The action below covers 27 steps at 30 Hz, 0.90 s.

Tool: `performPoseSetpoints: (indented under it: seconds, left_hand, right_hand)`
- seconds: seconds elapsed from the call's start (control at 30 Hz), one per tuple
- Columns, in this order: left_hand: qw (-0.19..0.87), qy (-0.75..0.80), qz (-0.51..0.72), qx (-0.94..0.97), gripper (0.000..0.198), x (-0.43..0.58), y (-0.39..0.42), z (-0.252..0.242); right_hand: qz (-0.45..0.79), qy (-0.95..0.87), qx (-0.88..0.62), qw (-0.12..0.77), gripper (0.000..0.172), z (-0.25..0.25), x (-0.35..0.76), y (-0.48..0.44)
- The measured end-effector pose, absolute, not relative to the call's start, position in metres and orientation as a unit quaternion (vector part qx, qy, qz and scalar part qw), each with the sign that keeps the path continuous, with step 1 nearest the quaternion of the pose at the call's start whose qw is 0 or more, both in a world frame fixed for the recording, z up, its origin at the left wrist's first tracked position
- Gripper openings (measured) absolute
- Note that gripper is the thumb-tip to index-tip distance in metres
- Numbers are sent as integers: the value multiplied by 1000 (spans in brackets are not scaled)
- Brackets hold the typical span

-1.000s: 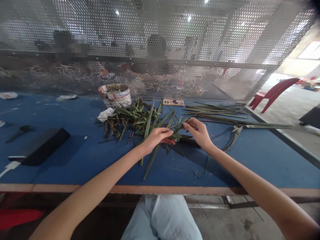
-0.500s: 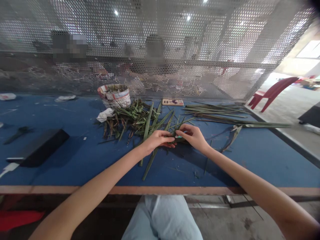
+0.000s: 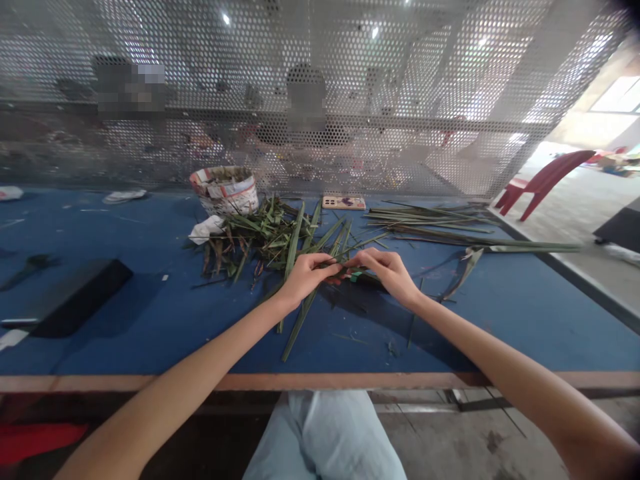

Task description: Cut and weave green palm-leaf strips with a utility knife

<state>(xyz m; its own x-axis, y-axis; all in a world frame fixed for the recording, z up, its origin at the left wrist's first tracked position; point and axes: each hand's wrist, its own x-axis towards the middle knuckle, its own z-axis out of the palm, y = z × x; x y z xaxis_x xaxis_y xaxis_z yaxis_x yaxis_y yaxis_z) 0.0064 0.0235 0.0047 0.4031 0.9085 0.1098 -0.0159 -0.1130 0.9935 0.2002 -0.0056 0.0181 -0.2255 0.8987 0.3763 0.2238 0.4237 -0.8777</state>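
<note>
My left hand (image 3: 311, 272) and my right hand (image 3: 384, 268) meet over the middle of the blue table (image 3: 440, 333). Between the fingertips of both is a green leaf strip (image 3: 345, 265), partly hidden by the fingers. A small bright green piece (image 3: 355, 275) shows just under my right fingers; what it is I cannot make out. Beyond and left of my hands lies a heap of cut leaf strips (image 3: 273, 233), with some long strips (image 3: 300, 327) reaching toward the table's front edge.
A paper-covered pot (image 3: 230, 199) and crumpled white paper (image 3: 206, 230) stand behind the heap. A phone (image 3: 344, 203) lies near the perforated metal screen (image 3: 400, 100). More long leaves (image 3: 435, 220) lie right. A black box (image 3: 83, 297) sits left; a red chair (image 3: 545, 183) stands beyond.
My fingertips have come closer together on the leaf strip, with my left thumb now pinching nearer to my right fingers. The view has shifted slightly; the other things lie as before.
</note>
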Motion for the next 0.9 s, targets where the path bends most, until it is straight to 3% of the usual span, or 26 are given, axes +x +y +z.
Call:
performPoseSetpoints:
  seconds: [0.07, 0.23, 0.53, 0.7, 0.9]
  left_hand:
    - [551, 361, 416, 627, 20, 7, 24, 3]
    - [532, 376, 421, 631, 20, 8, 24, 3]
    - [519, 371, 409, 652, 21, 9, 22, 5]
    - [493, 395, 408, 659, 22, 8, 22, 7]
    - [336, 364, 467, 732, 20, 7, 16, 12]
  right_hand:
    - [327, -709, -411, 470, 24, 17, 199, -4]
    - [309, -718, -421, 460, 32, 11, 198, -1]
    - [126, -768, -457, 430, 18, 8, 204, 3]
    - [228, -752, -432, 442, 18, 7, 201, 4]
    - [270, -732, -440, 445, 18, 6, 199, 2]
